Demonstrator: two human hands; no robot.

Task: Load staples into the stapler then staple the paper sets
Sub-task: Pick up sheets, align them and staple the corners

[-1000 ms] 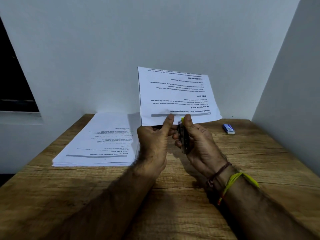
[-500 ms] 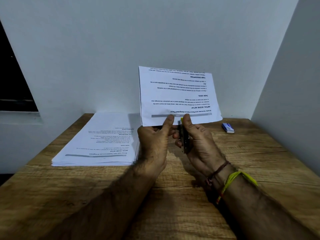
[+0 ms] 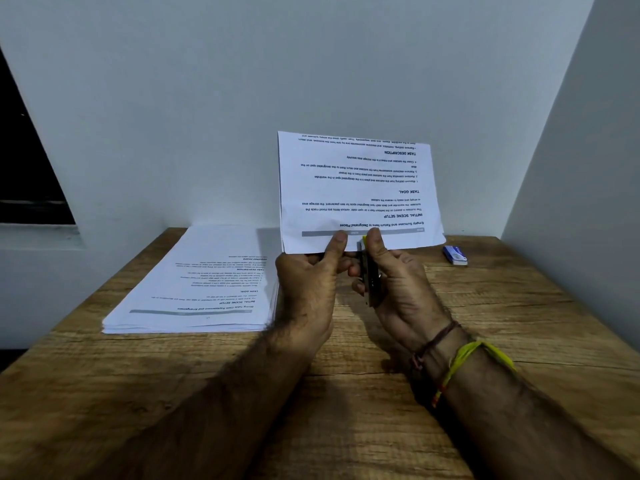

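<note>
My left hand [image 3: 308, 285] pinches the near edge of a printed paper set [image 3: 356, 192], which stands upright above the table with its text upside down to me. My right hand [image 3: 398, 289] grips a small dark stapler [image 3: 369, 275] with a yellow tip. The stapler's nose sits at the paper's near edge, just right of my left thumb. Whether the jaws are pressed closed is hidden by my fingers.
A thick stack of printed paper [image 3: 197, 292] lies on the wooden table [image 3: 346, 393] to the left. A small blue and white staple box [image 3: 454, 255] rests at the far right. White walls close in behind and on the right.
Almost nothing differs; both hands, the paper set and the stapler stay where they were, apart from a very slight shift.
</note>
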